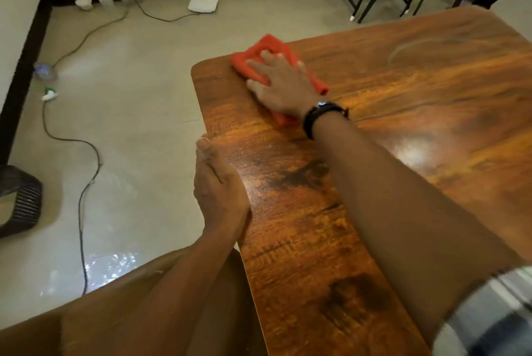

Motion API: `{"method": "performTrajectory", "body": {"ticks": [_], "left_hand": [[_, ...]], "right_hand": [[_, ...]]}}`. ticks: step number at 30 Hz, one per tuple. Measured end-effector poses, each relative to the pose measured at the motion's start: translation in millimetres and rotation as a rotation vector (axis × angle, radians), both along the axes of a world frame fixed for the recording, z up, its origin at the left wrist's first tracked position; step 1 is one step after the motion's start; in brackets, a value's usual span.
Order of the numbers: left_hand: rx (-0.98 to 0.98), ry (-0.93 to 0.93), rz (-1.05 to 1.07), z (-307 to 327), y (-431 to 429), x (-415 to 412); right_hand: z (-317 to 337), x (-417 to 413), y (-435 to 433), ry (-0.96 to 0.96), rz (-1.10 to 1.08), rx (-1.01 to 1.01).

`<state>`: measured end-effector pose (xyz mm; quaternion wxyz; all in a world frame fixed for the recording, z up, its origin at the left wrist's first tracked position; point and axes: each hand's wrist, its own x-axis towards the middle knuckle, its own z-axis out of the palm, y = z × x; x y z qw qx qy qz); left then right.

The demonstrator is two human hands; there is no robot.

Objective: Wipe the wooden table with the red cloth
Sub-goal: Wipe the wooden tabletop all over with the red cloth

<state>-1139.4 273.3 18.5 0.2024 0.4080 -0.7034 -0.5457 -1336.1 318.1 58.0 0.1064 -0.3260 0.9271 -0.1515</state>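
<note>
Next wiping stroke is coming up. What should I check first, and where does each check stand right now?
1. Right hand pressing flat on the red cloth: ok.
2. Cloth fully on the wooden table: cannot tell; it sits at the far left corner and may overhang the far edge.
3. Left hand braced at the table's left edge: ok.
4. Visible tabletop free of objects in the stroke path: ok.
5. Curved streak to the right of the cloth: not ok, needs wiping.

Glossy grey floor point(129, 96), white walls point(17, 10)
</note>
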Motion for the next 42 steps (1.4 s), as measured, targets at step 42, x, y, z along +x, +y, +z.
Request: {"method": "performTrajectory", "body": {"ticks": [42], "left_hand": [[-1.024, -0.218, -0.754, 18, 66, -164]], "right_hand": [[12, -147, 259, -0.056, -0.351, -0.108]]}}
